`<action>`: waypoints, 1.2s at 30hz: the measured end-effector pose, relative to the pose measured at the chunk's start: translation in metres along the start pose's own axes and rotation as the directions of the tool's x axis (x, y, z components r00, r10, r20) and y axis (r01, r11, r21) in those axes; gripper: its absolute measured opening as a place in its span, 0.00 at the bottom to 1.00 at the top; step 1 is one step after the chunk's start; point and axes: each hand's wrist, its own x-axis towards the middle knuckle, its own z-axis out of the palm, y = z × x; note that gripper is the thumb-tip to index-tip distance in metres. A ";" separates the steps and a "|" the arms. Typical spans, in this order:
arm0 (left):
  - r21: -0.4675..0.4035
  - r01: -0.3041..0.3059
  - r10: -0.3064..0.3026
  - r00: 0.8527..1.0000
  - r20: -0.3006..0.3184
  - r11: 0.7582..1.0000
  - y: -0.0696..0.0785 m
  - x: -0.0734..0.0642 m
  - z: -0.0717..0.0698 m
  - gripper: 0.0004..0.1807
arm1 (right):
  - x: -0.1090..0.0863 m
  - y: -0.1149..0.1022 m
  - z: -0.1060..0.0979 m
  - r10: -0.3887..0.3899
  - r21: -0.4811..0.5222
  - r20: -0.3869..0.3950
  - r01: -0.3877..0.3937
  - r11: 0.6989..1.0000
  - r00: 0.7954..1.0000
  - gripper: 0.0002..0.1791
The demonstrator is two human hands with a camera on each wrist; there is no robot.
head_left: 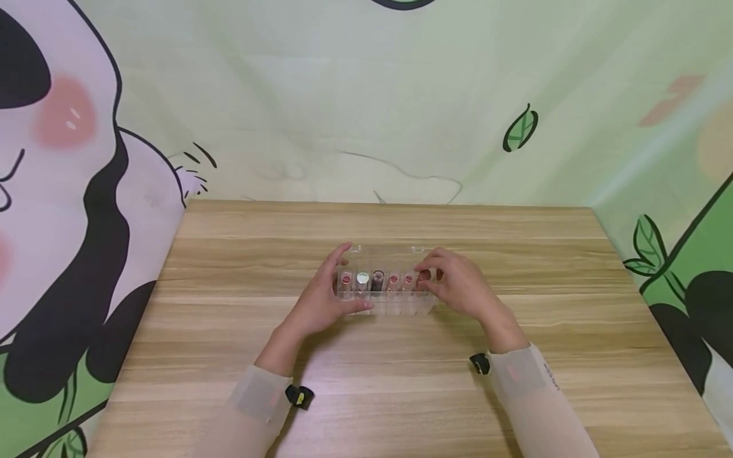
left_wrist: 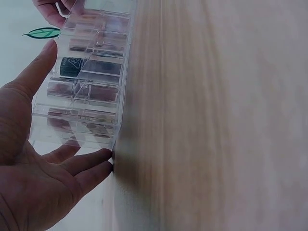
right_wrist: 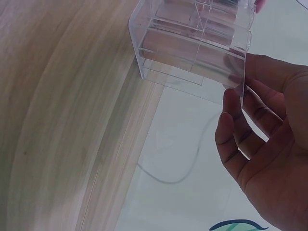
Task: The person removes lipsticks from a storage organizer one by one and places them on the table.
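A clear plastic lipstick organizer (head_left: pixel 401 305) stands on the wooden table, a row of lipstick tubes (head_left: pixel 393 282) upright in its slots. One tube has a silver-white top (head_left: pixel 363 278); beside it is a black tube (left_wrist: pixel 72 67) with pale markings. At the organizer's left end my left hand (head_left: pixel 326 296) grips it, thumb along the front wall, other fingers around the end and back. My right hand (head_left: pixel 460 283) is at the right end, thumb and forefinger curled at the last slot around a dark red lipstick top (head_left: pixel 422 278). Those fingertips partly hide it.
The wooden table (head_left: pixel 395 394) extends on all sides of the organizer. A printed cloth backdrop (head_left: pixel 321 114) with panda and leaf drawings rises behind the table's back edge and at both sides. Black straps (head_left: pixel 300 396) show at the sleeve cuffs.
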 end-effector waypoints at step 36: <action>-0.008 -0.015 0.015 1.000 -0.014 1.000 -0.006 0.002 0.002 0.68 | -0.004 -0.005 -0.009 0.047 0.040 -0.012 -0.047 0.998 0.999 0.15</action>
